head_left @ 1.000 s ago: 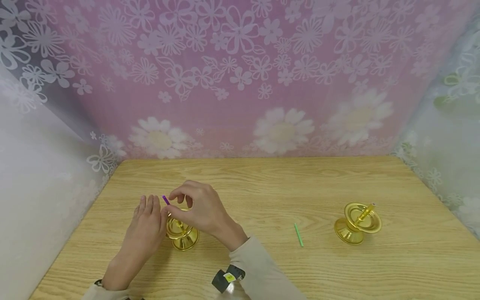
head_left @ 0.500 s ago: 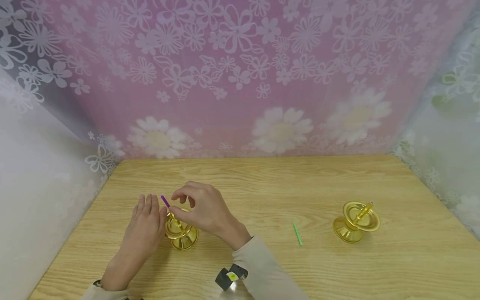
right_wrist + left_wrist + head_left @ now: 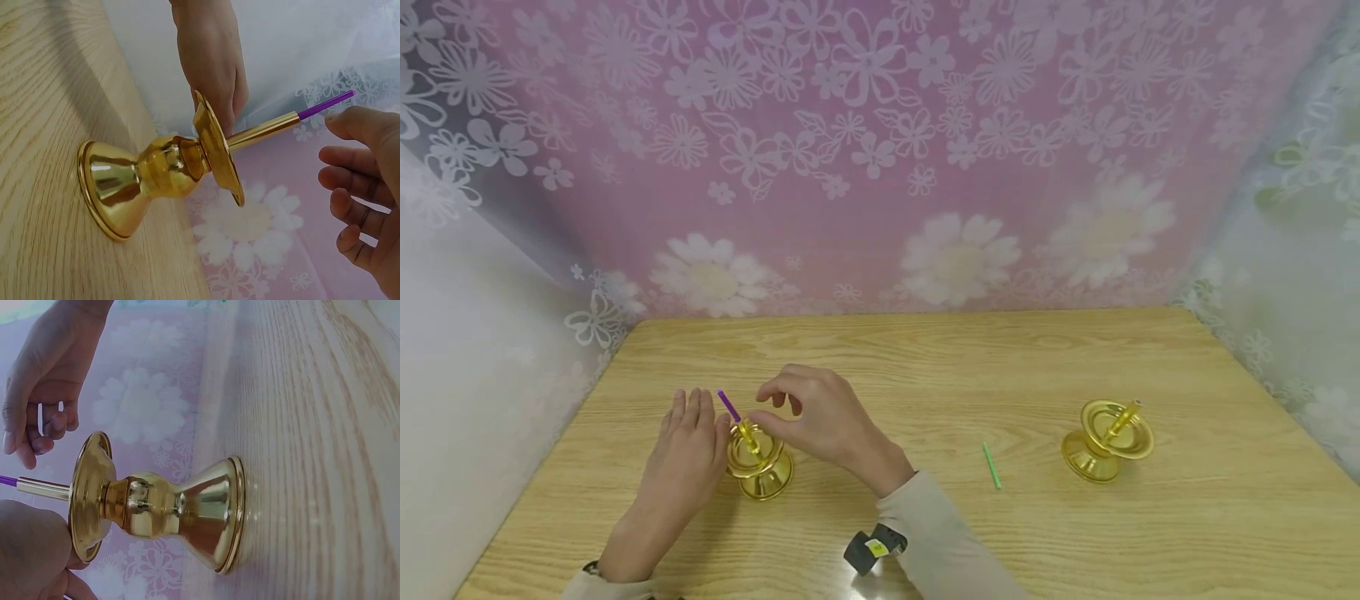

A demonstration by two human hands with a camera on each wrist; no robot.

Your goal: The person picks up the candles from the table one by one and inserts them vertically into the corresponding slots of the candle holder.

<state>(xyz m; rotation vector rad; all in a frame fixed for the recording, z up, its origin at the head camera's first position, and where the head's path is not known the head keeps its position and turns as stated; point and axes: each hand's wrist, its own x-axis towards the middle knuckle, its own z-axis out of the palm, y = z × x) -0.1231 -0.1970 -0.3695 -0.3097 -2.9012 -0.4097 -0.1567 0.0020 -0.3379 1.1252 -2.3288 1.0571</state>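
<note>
On the left part of the table stands a shiny gold candle holder (image 3: 765,479) with a round dish and an upright tube (image 3: 265,131). A thin purple stick (image 3: 327,105) stands in the top of that tube, its upper length showing. My left hand (image 3: 682,458) lies along the dish's left side, fingers straight and pointing away from me. To the right of the stick is my right hand (image 3: 822,417), its fingers loosely bent with nothing between them. In the right wrist view, its fingertips are close to the stick but apart from it.
A second gold candle holder (image 3: 1093,457) stands at the right, with its own tube (image 3: 1123,418) rising from the dish. Between the two holders a thin green stick (image 3: 992,466) lies on the wooden table (image 3: 910,375). A flowered pink curtain (image 3: 850,200) hangs behind.
My right hand has let go of the purple stick and drawn back to the right, baring more of the tube. My left hand has stayed beside the dish. The head view has shifted slightly.
</note>
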